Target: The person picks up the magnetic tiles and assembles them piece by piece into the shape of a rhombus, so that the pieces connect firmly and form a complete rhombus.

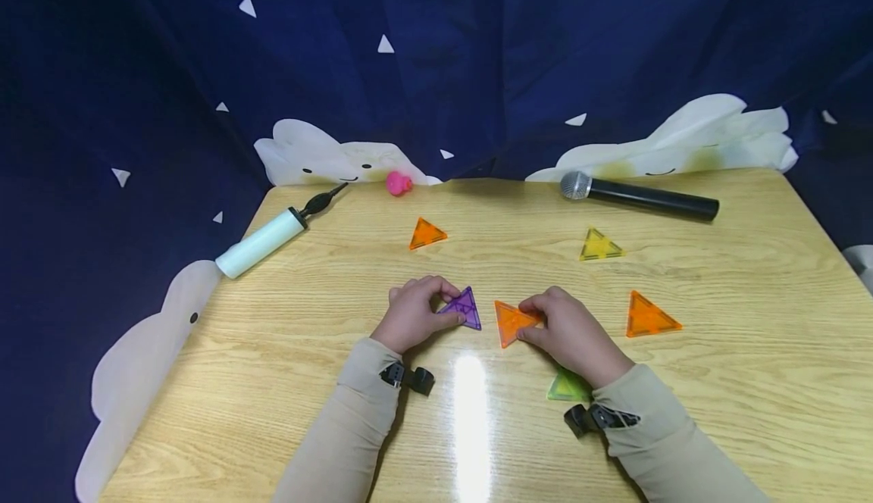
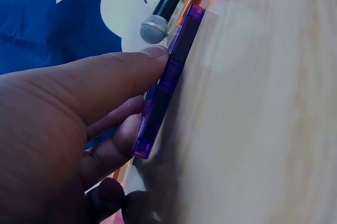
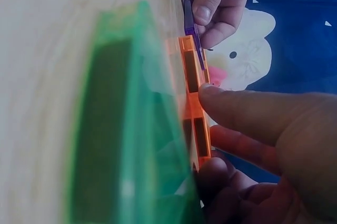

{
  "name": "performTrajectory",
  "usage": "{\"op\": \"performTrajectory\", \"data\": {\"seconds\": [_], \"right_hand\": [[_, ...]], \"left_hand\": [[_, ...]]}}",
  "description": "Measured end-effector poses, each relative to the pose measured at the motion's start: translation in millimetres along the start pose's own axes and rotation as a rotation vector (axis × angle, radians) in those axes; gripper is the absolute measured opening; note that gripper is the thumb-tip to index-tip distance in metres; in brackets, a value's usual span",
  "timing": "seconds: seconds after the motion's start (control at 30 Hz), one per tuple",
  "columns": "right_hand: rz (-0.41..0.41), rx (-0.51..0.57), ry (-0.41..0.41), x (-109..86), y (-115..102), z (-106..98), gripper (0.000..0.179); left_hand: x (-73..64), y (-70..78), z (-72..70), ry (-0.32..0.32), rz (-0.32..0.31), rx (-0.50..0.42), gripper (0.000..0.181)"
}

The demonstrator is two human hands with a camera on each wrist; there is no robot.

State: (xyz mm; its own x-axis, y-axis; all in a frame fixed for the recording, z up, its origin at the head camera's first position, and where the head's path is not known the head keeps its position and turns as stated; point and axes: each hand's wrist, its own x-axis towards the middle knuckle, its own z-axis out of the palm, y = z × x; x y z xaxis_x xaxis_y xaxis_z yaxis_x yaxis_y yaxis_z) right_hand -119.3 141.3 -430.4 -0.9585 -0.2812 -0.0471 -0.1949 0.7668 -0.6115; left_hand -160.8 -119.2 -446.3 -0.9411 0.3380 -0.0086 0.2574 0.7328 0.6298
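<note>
My left hand (image 1: 411, 315) pinches a purple triangular magnetic tile (image 1: 469, 307) near the middle of the table, thumb on the near side and fingers on the far side. In the left wrist view the purple tile (image 2: 168, 79) lies edge-on, low over the wood. My right hand (image 1: 571, 334) pinches an orange triangular magnetic tile (image 1: 508, 324) between thumb and fingers. A narrow gap separates the two tiles in the head view. Under the right wrist lies a green triangular tile (image 1: 564, 388), partly hidden; it looms large and blurred (image 3: 126, 129) in the right wrist view.
On the wooden table (image 1: 286, 382) lie another orange tile (image 1: 427, 234) at the back, a yellow tile (image 1: 600, 245), and an orange tile (image 1: 649, 317) to the right. A microphone (image 1: 651, 198), a pale blue hand pump (image 1: 262, 244) and a small pink object (image 1: 397, 182) lie near the dark blue curtain (image 1: 436, 56).
</note>
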Motion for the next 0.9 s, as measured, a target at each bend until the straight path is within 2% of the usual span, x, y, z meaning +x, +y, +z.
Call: {"op": "performTrajectory", "data": {"seconds": [0.9], "right_hand": [[0.008,-0.020,-0.010,6.6,-5.4,0.1,0.039]], "left_hand": [[2.3,7.6,8.1,-0.028,0.039,0.025,0.034]]}}
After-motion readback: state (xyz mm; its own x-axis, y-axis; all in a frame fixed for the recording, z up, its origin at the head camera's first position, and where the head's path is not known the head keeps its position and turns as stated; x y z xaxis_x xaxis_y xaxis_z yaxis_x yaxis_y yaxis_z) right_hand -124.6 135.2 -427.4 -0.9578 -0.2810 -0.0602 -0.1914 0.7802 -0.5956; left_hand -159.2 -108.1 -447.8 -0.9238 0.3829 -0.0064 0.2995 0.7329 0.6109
